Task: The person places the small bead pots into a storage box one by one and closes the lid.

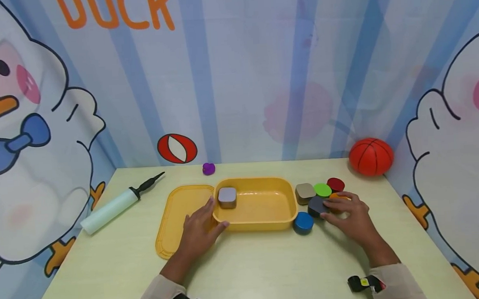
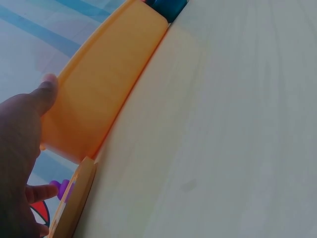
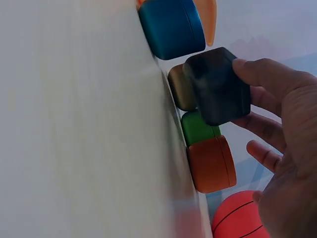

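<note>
Table (image 1: pixel 270 265) | yellow tray (image 1: pixel 264 207): lilac block (image 1: pixel 227 198) inside | left hand (image 1: pixel 200 230) spread | right hand (image 1: pixel 352 218) pinches dark block (image 1: pixel 316 207)

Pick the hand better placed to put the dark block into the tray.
Probably the right hand: it holds the dark block, while the left hand touches the yellow tray at its left end.

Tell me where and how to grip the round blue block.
Grip the blue block by its curved wall, probably best from the near side: its flat top faces up and that side lies open, while the yellow tub crowds its left.
</note>
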A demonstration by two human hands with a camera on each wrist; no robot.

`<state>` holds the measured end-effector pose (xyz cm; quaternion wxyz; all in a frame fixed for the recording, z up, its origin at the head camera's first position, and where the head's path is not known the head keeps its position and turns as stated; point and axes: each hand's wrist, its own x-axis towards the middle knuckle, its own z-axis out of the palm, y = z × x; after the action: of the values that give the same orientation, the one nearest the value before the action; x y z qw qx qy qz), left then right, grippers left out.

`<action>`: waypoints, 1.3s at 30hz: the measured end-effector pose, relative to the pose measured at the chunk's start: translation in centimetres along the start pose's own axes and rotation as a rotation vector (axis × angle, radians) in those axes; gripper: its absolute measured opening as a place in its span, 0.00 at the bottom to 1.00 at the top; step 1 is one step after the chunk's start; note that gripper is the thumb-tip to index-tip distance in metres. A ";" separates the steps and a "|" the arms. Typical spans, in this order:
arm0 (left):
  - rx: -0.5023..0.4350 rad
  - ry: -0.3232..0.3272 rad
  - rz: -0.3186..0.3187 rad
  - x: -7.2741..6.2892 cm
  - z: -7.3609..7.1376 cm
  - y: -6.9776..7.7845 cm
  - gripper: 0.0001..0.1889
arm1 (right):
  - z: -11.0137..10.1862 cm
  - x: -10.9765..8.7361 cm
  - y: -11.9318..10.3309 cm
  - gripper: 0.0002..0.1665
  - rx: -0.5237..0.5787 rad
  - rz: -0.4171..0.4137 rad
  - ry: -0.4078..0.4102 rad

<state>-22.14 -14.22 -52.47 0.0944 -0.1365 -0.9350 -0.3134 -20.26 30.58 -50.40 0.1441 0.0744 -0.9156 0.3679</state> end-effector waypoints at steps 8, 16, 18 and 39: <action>-0.001 0.007 0.001 0.0 0.0 0.0 0.47 | -0.2 0.0 -0.7 0.23 0.047 -0.072 0.035; -0.005 -0.004 -0.004 0.0 0.0 -0.1 0.47 | 0.1 0.8 -1.6 0.22 0.081 -0.089 0.008; -0.004 0.002 0.002 0.0 0.0 -0.1 0.47 | 0.3 1.1 -1.8 0.21 0.078 -0.108 0.023; 0.001 -0.003 0.006 -0.1 -0.2 0.3 0.47 | 2.6 3.2 -4.6 0.21 0.200 -0.271 0.106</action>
<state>-21.98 -14.13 -52.17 0.0938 -0.1396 -0.9350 -0.3122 -22.75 25.38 -48.19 0.2324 0.1917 -0.8470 0.4379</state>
